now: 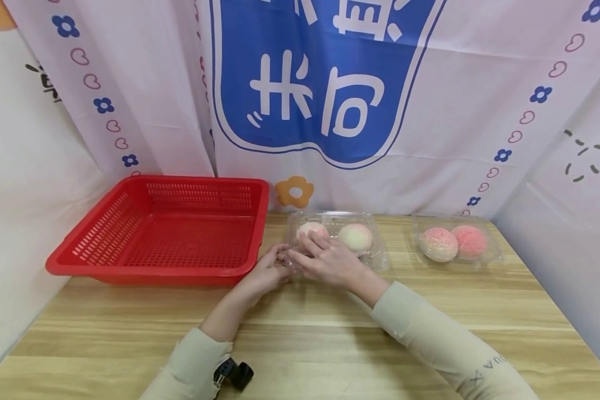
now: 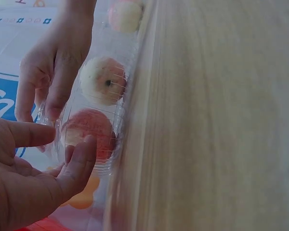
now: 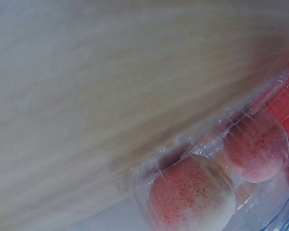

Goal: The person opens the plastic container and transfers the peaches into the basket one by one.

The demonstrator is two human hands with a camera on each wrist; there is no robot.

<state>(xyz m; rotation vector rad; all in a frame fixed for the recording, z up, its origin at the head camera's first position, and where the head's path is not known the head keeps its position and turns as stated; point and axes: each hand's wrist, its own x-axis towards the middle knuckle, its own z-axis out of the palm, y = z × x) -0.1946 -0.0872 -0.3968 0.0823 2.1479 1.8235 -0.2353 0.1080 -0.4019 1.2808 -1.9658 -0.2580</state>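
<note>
Head view: the left hand (image 1: 270,270) and right hand (image 1: 332,262) pinch the left clear plastic clamshell (image 1: 334,226) near one corner, presumably to steady it.

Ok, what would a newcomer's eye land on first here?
Likely the big red basket, at the left of the table. Then the left hand and right hand, both at the left end of a clear container with two pink-and-white balls. Behind hangs a white cloth with a blue panel.

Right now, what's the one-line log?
left hand, right hand: touching clear plastic box | inside: two pink-white balls | nearby: red plastic basket
</note>
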